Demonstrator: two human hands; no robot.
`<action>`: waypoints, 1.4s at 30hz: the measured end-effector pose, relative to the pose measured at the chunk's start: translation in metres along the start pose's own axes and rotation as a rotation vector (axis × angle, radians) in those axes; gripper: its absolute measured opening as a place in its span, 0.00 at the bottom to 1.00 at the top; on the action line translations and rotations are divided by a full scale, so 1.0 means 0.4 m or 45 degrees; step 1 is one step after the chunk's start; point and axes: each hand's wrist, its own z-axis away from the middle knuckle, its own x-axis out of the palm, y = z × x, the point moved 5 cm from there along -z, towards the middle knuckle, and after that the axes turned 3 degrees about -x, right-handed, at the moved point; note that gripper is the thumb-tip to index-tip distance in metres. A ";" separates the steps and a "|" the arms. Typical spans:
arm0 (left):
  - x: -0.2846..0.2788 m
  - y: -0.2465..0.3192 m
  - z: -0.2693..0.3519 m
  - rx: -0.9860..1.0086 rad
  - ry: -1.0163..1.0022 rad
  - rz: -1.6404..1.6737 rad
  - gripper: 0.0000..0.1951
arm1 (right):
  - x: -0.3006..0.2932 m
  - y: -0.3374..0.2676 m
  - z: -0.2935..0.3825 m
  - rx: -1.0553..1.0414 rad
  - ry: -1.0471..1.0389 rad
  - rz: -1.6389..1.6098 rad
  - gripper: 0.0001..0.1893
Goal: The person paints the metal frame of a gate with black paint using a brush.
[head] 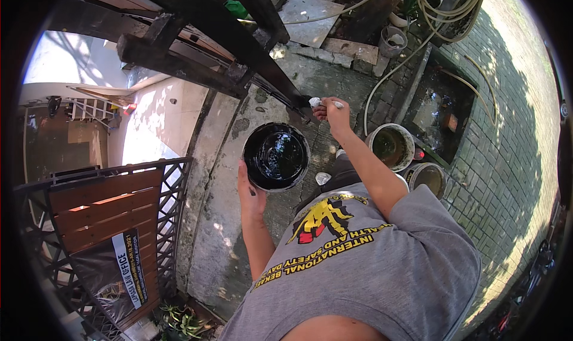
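My left hand (251,189) grips the near left side of a round bucket (276,156) with glossy black paint inside. In my right hand (332,112) is a paintbrush (339,104), its handle end and a whitish wrapped part showing. The bristles are hard to make out. The brush is beside the lower end of a long black post (286,85), which runs up to the upper left; whether they touch I cannot tell. The bucket stays up in front of my body, left of and below the right hand.
Two buckets of murky liquid (390,147) (425,180) stand at my right, beside a dark rectangular trough (436,104) with a brick in it. A hose (374,87) runs past them. A slatted wood and black metal gate (107,202) is at left, potted plants (186,321) below.
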 end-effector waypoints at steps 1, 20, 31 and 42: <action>0.005 -0.005 -0.004 -0.008 0.011 -0.006 0.27 | -0.010 0.005 0.008 0.004 -0.028 -0.039 0.10; 0.130 -0.066 -0.021 -0.167 0.153 -0.099 0.31 | -0.068 -0.117 0.028 -0.147 -0.556 0.103 0.14; 0.114 -0.079 0.003 -0.127 0.186 -0.082 0.33 | -0.027 -0.094 0.030 -0.521 -0.707 0.584 0.12; 0.113 -0.085 0.036 -0.040 0.222 -0.077 0.31 | -0.048 -0.037 -0.052 -0.458 -0.615 1.194 0.11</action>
